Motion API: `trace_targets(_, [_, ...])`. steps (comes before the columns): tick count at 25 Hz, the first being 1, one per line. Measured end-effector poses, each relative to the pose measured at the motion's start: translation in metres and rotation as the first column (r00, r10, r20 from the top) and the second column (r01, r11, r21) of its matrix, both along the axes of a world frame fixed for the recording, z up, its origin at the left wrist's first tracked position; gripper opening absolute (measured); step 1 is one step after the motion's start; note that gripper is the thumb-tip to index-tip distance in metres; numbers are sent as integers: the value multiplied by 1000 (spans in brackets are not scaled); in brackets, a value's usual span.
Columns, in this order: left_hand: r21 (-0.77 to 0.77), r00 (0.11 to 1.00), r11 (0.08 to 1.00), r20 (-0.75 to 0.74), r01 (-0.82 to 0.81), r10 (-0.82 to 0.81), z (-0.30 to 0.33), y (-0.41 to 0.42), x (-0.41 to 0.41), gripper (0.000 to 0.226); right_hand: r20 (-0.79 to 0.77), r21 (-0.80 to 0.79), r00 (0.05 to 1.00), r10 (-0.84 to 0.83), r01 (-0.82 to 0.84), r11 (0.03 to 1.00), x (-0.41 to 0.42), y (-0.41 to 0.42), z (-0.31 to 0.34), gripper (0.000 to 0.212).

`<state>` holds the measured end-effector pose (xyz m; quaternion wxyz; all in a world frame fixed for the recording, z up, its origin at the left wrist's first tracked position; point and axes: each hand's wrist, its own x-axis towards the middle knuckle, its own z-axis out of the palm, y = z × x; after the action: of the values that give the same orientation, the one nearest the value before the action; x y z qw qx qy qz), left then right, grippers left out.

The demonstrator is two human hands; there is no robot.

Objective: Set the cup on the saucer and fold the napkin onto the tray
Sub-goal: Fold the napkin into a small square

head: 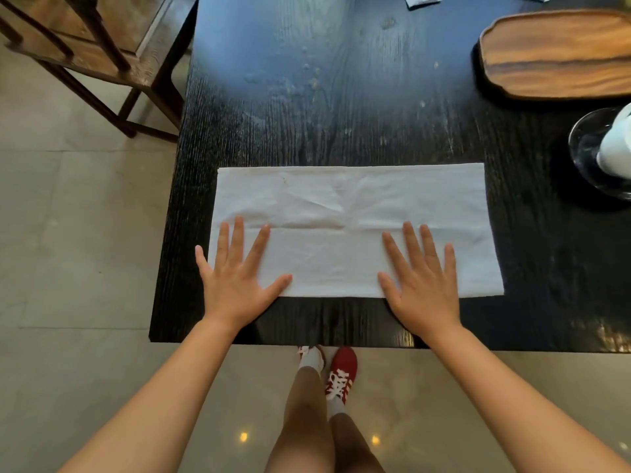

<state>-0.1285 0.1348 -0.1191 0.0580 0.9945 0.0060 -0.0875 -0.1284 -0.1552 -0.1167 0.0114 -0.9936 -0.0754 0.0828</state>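
A white napkin [355,230] lies folded into a long rectangle near the front edge of the dark table [341,97]. My left hand [235,278] presses flat on its near left corner, fingers spread. My right hand [421,281] presses flat on its near right part, fingers straight. A white cup [616,145] stands on a clear glass saucer [587,155] at the right edge, both cut off by the frame. The wooden tray [553,52] sits at the far right and holds nothing visible.
A wooden chair [92,46] stands on the tiled floor left of the table. Some grey-white scraps [421,0] lie at the table's far edge. My legs and red shoes [341,373] show below the table's front edge.
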Motion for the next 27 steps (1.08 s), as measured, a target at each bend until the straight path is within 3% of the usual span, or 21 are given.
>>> trace_targets(3, [-2,1000,1000,-6,-3,3,0,0,-1,84,-37,-32,997,-63,62,998,-1,-44,5,66])
trace_targets(12, [-10,999,999,-28,39,-40,1,-5,-37,86,-69,-26,998,-17,15,1000,-36,-63,10,65])
trace_targets(16, [-9,999,999,-24,42,-43,3,-8,-48,85,-52,79,998,-28,33,996,-51,-65,12,66])
trace_targets(19, [-33,999,999,26,-24,24,13,-22,-49,80,34,307,970,-242,220,926,-49,-63,25,59])
trace_targets(21, [-91,998,996,59,-14,19,21,-50,-50,74,133,339,894,-429,365,867,-52,-67,34,55])
trace_targets(24, [-133,994,985,48,106,-101,21,-105,-49,67,55,298,791,-610,570,766,-66,-75,45,53])
trace_targets(27, [-141,980,970,15,199,-199,11,-145,-47,67,-84,346,731,-678,659,668,-72,-78,49,45])
